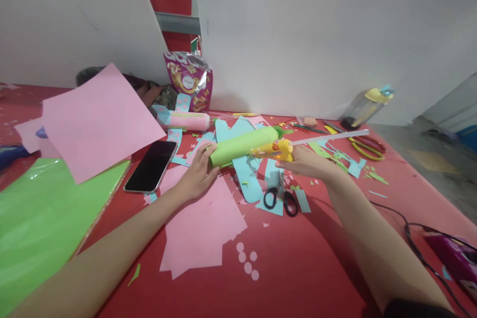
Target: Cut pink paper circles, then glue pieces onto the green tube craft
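Observation:
My left hand (198,171) grips the left end of a bottle wrapped in light green paper (242,144), which lies tilted above the table with a darker green end at the right. Light blue paper strips (248,181) with rounded ends stick out below and behind it. In my right hand (303,161) is a yellow hot glue gun (274,150), a long whitish glue stick (331,136) jutting from its back. The nozzle points left, close to the green bottle; whether it touches is unclear. Just below lie scissors (281,198) with black handles.
A pink paper-wrapped bottle (190,120), a snack bag (192,82) and a phone (151,166) lie beyond and left. Pink sheets (197,238), green sheets (48,213) and scraps cover the red table (298,268). Red-yellow scissors (367,149), a drink bottle (367,107) and a cable (410,238) are right.

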Action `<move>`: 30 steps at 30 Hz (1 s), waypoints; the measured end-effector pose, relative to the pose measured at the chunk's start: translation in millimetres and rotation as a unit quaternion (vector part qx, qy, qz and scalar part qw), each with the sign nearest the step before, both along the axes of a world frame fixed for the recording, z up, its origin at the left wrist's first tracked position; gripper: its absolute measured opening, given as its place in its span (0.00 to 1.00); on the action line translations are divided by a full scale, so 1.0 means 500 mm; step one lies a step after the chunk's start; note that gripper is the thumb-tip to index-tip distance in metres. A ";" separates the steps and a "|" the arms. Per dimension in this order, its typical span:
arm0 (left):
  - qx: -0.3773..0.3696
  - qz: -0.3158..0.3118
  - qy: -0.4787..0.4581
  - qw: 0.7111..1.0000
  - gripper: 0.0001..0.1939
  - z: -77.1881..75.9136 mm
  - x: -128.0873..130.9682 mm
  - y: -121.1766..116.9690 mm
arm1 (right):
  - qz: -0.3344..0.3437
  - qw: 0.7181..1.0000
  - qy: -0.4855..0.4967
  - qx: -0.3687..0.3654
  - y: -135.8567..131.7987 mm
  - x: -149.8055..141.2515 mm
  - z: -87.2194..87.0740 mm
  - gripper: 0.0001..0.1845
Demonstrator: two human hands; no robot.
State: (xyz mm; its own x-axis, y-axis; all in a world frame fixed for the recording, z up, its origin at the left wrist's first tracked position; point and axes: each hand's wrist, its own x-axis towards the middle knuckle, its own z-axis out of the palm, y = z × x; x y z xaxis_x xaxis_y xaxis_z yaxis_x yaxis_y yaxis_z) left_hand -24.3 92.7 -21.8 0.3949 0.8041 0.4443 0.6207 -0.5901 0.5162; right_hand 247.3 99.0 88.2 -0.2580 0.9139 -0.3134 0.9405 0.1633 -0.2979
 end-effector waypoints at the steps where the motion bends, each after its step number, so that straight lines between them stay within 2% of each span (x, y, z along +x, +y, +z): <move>1: -0.001 0.000 -0.001 1.000 0.25 0.000 0.000 0.000 | 0.001 1.000 0.000 0.002 0.000 0.000 -0.001 0.15; 7: -0.017 0.004 0.000 1.000 0.25 0.004 0.001 -0.001 | 0.005 0.999 -0.013 0.031 -0.006 -0.006 0.000 0.15; 12: -0.013 -0.002 0.000 1.000 0.24 0.006 0.001 -0.001 | 0.010 0.998 -0.064 0.008 -0.024 -0.011 0.023 0.14; 16: -0.011 0.000 0.001 1.000 0.24 0.005 0.001 0.000 | 0.037 0.988 -0.135 0.070 -0.039 0.003 0.034 0.14; 18: -0.007 0.002 -0.001 1.000 0.24 0.003 0.001 0.001 | 0.031 0.983 -0.156 0.087 -0.046 0.013 0.027 0.16; 20: -0.002 0.004 -0.002 1.000 0.24 0.001 0.001 0.002 | -0.007 0.972 -0.208 0.107 -0.054 0.024 0.011 0.13; 22: 0.002 0.008 -0.003 1.000 0.24 -0.002 0.001 0.002 | -0.018 0.964 -0.247 0.096 -0.062 0.034 -0.011 0.14; 26: 0.008 0.015 0.000 1.000 0.24 -0.006 0.000 0.003 | -0.023 0.965 -0.254 0.069 -0.076 0.049 -0.053 0.17; 30: 0.007 0.008 0.006 1.000 0.25 -0.006 -0.001 0.003 | -0.017 0.968 -0.245 0.053 -0.082 0.056 -0.065 0.17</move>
State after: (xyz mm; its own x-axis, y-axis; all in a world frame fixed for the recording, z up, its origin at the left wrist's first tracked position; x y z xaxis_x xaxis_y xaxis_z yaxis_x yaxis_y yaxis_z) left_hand -24.9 94.1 -24.8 0.3873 0.8043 0.4507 0.6361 -0.5870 0.5008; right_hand 275.4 58.1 55.4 -0.0717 0.9530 -0.2943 0.9699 0.1355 0.2024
